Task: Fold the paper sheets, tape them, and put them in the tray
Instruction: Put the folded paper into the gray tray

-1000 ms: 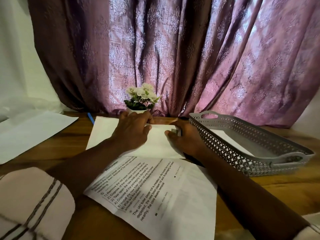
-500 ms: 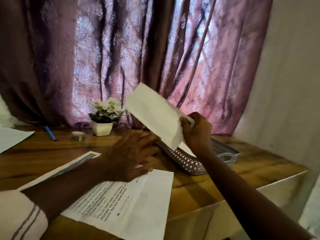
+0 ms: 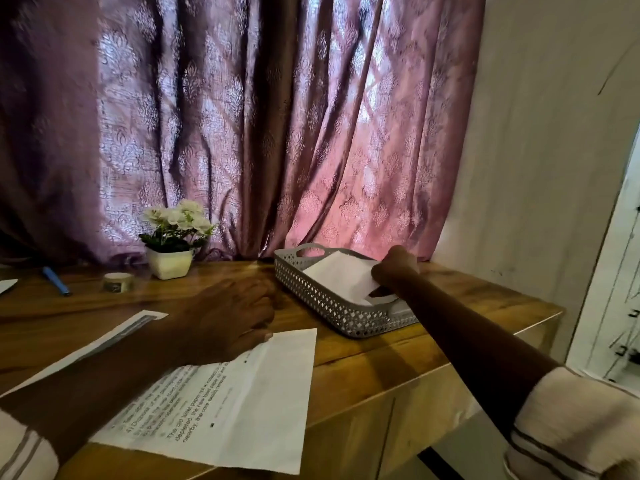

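Observation:
My right hand reaches into the grey perforated tray at the table's right and grips the near edge of a folded white paper, which lies tilted inside the tray over another white sheet. My left hand rests flat, fingers relaxed, on the top edge of a printed sheet lying on the wooden table in front of me. A roll of tape sits on the table left of centre.
A small white pot of white flowers stands at the back beside the tape. A blue pen and the corner of another sheet lie far left. A pink curtain hangs behind; the table's edge drops off at right.
My right hand lifted the folded paper off the table, carried it right and lowered it into the tray. My left hand moved onto the printed sheet. The view swung to the right.

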`<state>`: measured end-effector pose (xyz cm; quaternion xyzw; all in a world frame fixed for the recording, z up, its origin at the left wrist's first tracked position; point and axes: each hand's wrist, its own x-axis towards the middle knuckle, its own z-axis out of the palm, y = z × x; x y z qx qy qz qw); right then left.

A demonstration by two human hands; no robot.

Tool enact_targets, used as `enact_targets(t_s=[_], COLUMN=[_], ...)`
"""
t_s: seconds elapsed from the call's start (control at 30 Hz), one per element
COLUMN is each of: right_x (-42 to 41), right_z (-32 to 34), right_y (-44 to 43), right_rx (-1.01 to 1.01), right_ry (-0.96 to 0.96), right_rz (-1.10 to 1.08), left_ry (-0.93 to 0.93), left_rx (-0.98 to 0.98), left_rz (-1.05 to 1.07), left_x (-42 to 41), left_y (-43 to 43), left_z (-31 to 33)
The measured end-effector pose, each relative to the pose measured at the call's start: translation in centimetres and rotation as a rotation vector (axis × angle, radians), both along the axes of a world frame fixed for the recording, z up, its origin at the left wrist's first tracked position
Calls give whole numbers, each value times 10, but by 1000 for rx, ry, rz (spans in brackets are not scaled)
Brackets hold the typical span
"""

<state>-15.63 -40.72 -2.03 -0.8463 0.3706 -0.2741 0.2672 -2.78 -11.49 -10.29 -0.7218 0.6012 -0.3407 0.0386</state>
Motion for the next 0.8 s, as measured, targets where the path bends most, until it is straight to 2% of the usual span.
enact_targets(t_s=[0.2,0.3,0.4,0.47,0.53,0.6,0.63,0.7,0.8], right_x=[16,20,21,22,27,30,30,33,43], right_z=[-5,-10,-12,-9,-6,-8,-10,-19,-41], right_y=[2,3,6,14,27,58,78,117,161], right_rx=[-294,-446,-470,-607,-769,-782,-753,-677,-637], right_ry=[554,663,682,575,273,-82,-184,-228,-132], right_rz=[125,131,123,67,115,400,556,813,1067], left_ry=[97,121,135,153,183,172,143,139,210], left_rx=[-13,-6,-19,-6,-1,-66,-110,-199,-304], left_rz=[-5,-15,-14,8,26,15,9,45,202], left_x=[5,8,9,7,7,9,13,23,44], left_y=[1,0,0,1,3,10,14,28,52], left_z=[-3,-5,-5,-4,-3,3,8,23,40])
